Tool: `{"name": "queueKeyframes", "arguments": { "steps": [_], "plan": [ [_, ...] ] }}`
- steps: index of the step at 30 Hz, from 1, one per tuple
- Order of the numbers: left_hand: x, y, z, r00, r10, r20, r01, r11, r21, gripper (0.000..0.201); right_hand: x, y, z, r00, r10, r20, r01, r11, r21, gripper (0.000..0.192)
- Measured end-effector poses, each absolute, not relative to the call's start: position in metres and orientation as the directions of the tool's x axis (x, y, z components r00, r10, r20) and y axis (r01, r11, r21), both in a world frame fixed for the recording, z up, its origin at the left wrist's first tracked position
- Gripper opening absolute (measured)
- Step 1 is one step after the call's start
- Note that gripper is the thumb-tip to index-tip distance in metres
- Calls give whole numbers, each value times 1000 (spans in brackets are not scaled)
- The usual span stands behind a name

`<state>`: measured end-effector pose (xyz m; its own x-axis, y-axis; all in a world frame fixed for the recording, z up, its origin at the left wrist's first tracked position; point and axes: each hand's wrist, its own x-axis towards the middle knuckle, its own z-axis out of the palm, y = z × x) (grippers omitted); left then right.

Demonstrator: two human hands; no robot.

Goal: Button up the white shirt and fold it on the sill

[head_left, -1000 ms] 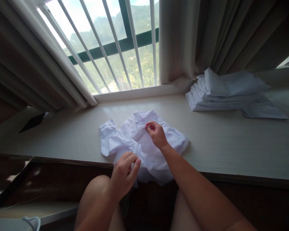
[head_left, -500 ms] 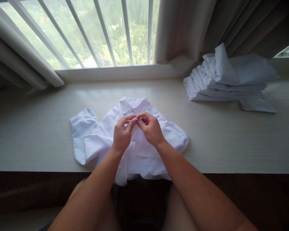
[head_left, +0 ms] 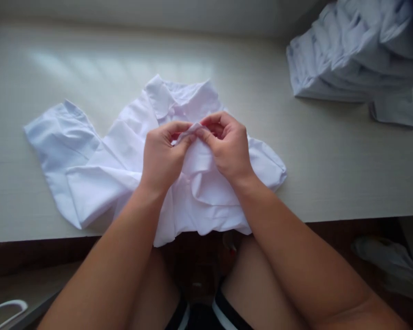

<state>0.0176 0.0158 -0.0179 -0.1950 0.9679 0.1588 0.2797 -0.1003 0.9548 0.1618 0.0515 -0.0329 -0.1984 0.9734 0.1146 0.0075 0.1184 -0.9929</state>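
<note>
A white collared shirt (head_left: 124, 156) lies spread in front of me, its collar pointing away and its lower edge hanging over the near edge of the surface. My left hand (head_left: 165, 153) pinches a raised fold of its front between thumb and fingers. Close beside it, my right hand (head_left: 229, 144) grips the same fold, thumb tips almost meeting. One sleeve stretches out to the left, bent back on itself; the other side bulges out beyond my right wrist. Any button between my fingertips is hidden.
A stack of folded white garments (head_left: 340, 59) stands at the back right of the pale tabletop (head_left: 330, 174). Below the edge at right lies a pale plastic-like bag (head_left: 388, 261). A white curved object (head_left: 10, 305) shows at lower left.
My view has tilted down and come closer, so the window has left the picture. Both hands still pinch the shirt front, with a bit more of the fold lifted and showing between them.
</note>
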Motion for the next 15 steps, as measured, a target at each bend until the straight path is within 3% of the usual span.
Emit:
{"name": "queueKeyframes", "arguments": {
  "steps": [5,9,12,15],
  "plan": [
    [15,19,-20,-163,979,122,353,-58,934,29,161,56,-35,-214,970,115,58,130,-990,8],
    [18,22,-25,-170,962,214,412,-128,902,9,163,56,-27,-185,976,117,97,137,-986,13],
    [18,24,-28,-177,949,260,403,-171,899,12,165,55,-19,-204,971,123,114,148,-982,14],
    [16,25,-31,-121,962,244,373,-184,909,3,165,57,-14,-207,972,106,116,132,-984,17]
  ]
}}
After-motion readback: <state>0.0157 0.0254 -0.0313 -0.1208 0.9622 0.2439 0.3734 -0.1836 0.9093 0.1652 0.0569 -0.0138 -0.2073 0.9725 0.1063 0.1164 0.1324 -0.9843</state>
